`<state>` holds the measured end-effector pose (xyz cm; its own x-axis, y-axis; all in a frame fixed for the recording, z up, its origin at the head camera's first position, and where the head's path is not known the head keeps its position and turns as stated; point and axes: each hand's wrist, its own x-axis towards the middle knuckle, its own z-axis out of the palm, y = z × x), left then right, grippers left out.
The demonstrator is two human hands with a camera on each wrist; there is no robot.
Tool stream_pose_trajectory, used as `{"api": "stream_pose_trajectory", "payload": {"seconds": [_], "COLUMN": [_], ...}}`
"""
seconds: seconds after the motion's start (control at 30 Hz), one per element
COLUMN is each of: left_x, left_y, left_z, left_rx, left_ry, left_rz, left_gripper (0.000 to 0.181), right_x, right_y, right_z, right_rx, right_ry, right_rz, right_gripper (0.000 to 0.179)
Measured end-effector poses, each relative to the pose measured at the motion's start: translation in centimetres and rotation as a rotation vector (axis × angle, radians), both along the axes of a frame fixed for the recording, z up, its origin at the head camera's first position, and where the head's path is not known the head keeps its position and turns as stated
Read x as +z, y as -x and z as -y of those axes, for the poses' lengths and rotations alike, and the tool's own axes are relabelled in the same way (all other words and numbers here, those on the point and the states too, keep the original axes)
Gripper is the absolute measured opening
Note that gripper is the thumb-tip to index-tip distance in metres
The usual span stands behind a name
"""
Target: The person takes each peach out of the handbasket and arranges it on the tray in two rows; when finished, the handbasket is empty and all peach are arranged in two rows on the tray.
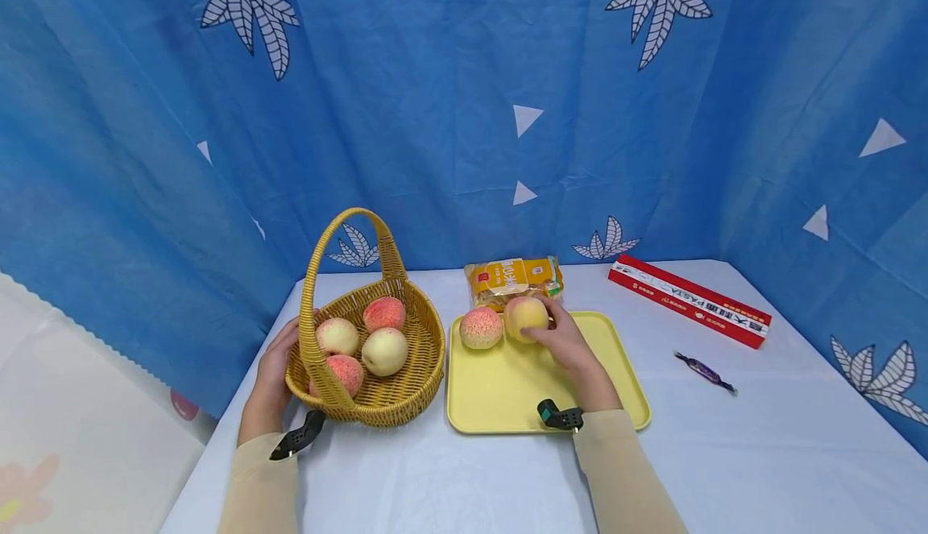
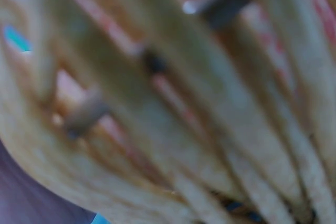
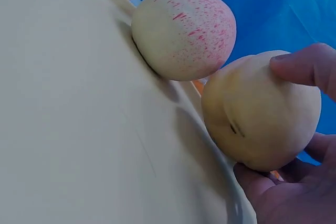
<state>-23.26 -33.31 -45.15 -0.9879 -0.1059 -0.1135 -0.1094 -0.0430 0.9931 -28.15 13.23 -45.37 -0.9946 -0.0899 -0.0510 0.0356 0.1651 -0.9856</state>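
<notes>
My right hand grips a yellowish peach at the back of the yellow tray. In the right wrist view, the thumb lies on one side of this peach and the fingers on the other. Whether the peach touches the tray is unclear. Beside it on the tray sits a red-speckled peach. My left hand holds the left side of the wicker basket, its fingertips partly hidden by the handle. Several peaches, including a pale one, lie inside. The left wrist view shows blurred wickerwork up close.
A yellow food packet lies behind the tray. To the right are a long red pasta box and a small purple wrapped candy. A blue curtain stands behind the white-covered table.
</notes>
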Motion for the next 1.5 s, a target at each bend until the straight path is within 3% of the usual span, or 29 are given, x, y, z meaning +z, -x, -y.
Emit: {"api": "stream_pose_trajectory", "payload": {"seconds": [0.33, 0.53, 0.87, 1.27, 1.5], "left_x": [0.1, 0.1, 0.0, 0.2, 0.2], "left_y": [0.0, 0.1, 0.0, 0.0, -0.1], "left_z": [-0.1, -0.1, 0.0, -0.1, -0.1], "left_rx": [0.011, 0.017, 0.017, 0.012, 0.002], "left_ry": [0.008, 0.005, 0.005, -0.015, -0.013], "left_rz": [0.009, 0.02, 0.015, 0.034, 0.029], "left_gripper": [0.052, 0.052, 0.052, 0.053, 0.055], "right_x": [-0.2, 0.4, 0.1, -0.2, 0.2], "right_y": [-0.3, -0.8, -0.7, -0.5, -0.5], "right_z": [-0.4, -0.7, -1.3, -1.5, -1.3], "right_rx": [0.077, 0.127, 0.193, 0.192, 0.119], "right_ry": [-0.01, -0.081, -0.154, -0.167, -0.159], "right_rz": [-0.013, -0.046, -0.084, -0.087, -0.027], "right_gripper": [0.08, 0.081, 0.077, 0.075, 0.062]}}
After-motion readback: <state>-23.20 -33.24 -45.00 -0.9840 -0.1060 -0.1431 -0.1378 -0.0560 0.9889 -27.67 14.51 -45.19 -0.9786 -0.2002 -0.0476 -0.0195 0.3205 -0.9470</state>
